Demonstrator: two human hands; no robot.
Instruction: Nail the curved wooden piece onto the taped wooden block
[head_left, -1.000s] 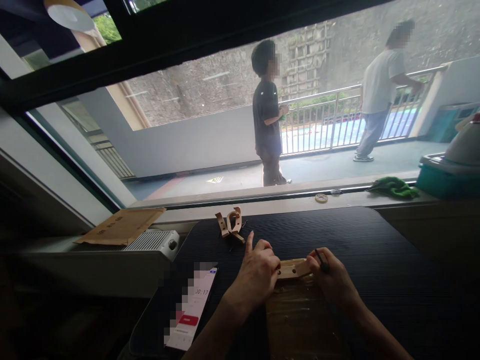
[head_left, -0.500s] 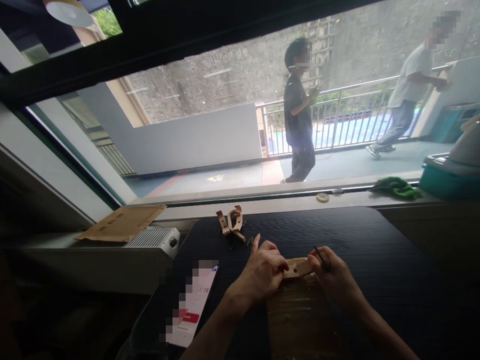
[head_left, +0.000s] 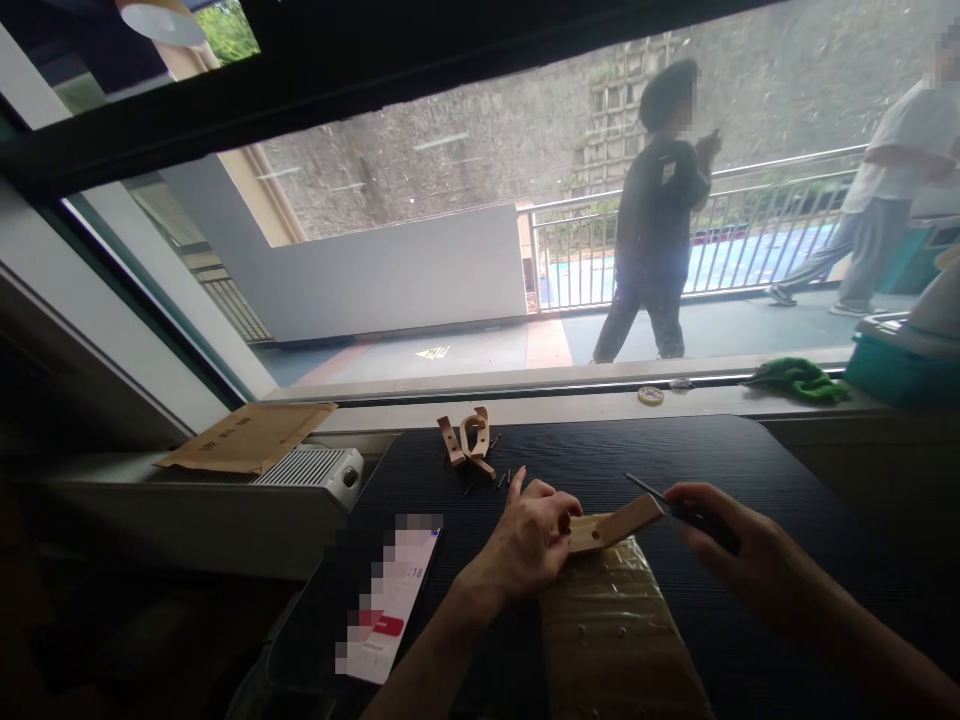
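Note:
My left hand (head_left: pixel 531 538) is closed on the left end of a bent wooden hook (head_left: pixel 616 526) with a round hole in it. That hook rests on the far end of a wooden board (head_left: pixel 619 630) that looks wrapped in clear film. To its right, my right hand (head_left: pixel 724 530) grips a screwdriver (head_left: pixel 697 518), its thin shaft pointing up and left, apart from the wood. Several more wooden hooks (head_left: pixel 466 440) lie in a small heap beyond my left hand, with a few screws (head_left: pixel 503 479) beside them.
A phone (head_left: pixel 394 610) lies on the dark table (head_left: pixel 787 480) at left. Beyond the table, the sill holds a tape roll (head_left: pixel 651 396), a green cloth (head_left: pixel 799 380) and a teal box (head_left: pixel 892 355). A brown envelope (head_left: pixel 247 438) lies on the radiator (head_left: pixel 315 480). Two people walk outside the window.
My right hand has let go of the hook's right end and moved right, with the screwdriver now pointing left. My left hand stays on the hook. The people outside have moved right.

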